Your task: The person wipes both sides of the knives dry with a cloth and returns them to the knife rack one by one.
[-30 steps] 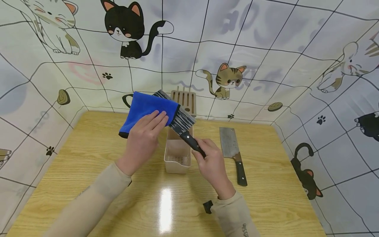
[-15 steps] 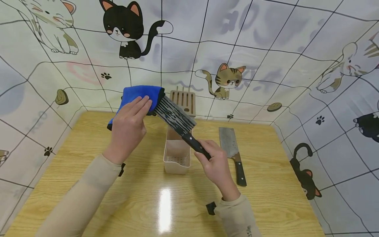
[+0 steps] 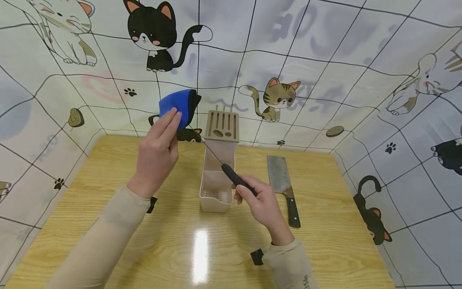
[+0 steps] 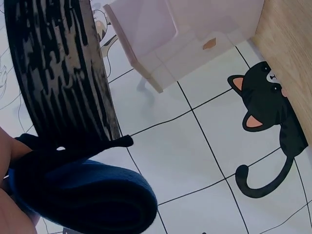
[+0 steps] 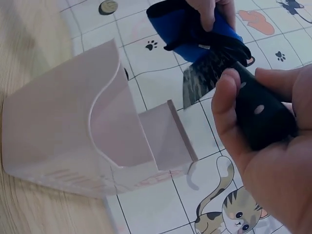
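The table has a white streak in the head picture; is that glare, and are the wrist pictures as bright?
Head view: yes, likely glare off the table; left wrist: dimmer, blue cloth looks navy; right wrist: dimmer too.

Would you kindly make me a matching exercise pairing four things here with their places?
1. Blue cloth with black edging
2. Dark streaked knife with black handle
3. Grey metal cleaver with black handle
4. Pale pink slotted plastic holder

A. Lying on the wooden table
B. Gripped by the right hand
C. Upright on the table
D. Held in the left hand

1-D; 2-B; 3-A; 4-C
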Available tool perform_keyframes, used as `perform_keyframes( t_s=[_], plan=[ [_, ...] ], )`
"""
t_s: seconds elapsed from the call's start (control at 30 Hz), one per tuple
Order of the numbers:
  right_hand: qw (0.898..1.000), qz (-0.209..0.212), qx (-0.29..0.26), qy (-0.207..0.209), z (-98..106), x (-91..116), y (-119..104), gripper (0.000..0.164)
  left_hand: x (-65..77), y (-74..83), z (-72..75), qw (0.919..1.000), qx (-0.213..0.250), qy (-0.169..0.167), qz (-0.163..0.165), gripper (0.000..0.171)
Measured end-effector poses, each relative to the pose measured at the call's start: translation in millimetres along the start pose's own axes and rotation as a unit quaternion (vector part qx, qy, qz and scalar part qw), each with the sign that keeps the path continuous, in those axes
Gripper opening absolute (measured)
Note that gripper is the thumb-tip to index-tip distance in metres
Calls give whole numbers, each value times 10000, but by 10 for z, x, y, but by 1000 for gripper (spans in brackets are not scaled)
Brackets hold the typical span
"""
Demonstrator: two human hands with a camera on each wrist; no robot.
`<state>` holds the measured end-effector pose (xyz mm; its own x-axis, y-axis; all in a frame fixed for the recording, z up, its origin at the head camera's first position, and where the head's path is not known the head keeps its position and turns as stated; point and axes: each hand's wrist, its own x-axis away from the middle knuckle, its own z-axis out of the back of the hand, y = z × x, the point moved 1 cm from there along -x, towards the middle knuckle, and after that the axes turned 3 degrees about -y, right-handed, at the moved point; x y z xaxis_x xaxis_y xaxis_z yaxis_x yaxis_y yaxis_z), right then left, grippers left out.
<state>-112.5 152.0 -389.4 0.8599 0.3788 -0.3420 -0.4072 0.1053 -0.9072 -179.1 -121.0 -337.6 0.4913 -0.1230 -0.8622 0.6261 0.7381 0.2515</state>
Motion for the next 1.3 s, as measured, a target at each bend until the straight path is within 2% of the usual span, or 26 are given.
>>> perform_keyframes(
  t_s=[0.13, 0.3, 0.5, 0.7, 0.83, 1.07, 1.3],
  plan=[
    [9964, -279, -763, -243, 11, 5, -17, 25, 16, 38, -35, 9999, 27, 81, -147, 43],
    [9934, -499, -975, -344, 21, 10, -36, 31, 51, 101, -99, 9991, 84, -29, -406, 43],
    [9866, -836, -1364, -324, 14, 11, -43, 39, 139, 179, -181, 9958, 24, -430, -812, 43],
    [9840, -825, -1556, -281, 32, -7, -40, 40, 204, 247, -235, 9905, 21, -743, -1154, 46],
    [9835, -744, -1619, -301, 52, -3, -46, 39, 193, 237, -239, 9904, -24, -763, -1156, 46],
    [9833, -640, -1643, -439, 79, 5, -53, 39, 110, 143, -215, 9934, 34, -531, -1014, 44],
    [9829, -629, -1649, -531, 100, 14, -54, 39, 23, 36, -150, 9949, -100, -620, -788, 43]
  ],
)
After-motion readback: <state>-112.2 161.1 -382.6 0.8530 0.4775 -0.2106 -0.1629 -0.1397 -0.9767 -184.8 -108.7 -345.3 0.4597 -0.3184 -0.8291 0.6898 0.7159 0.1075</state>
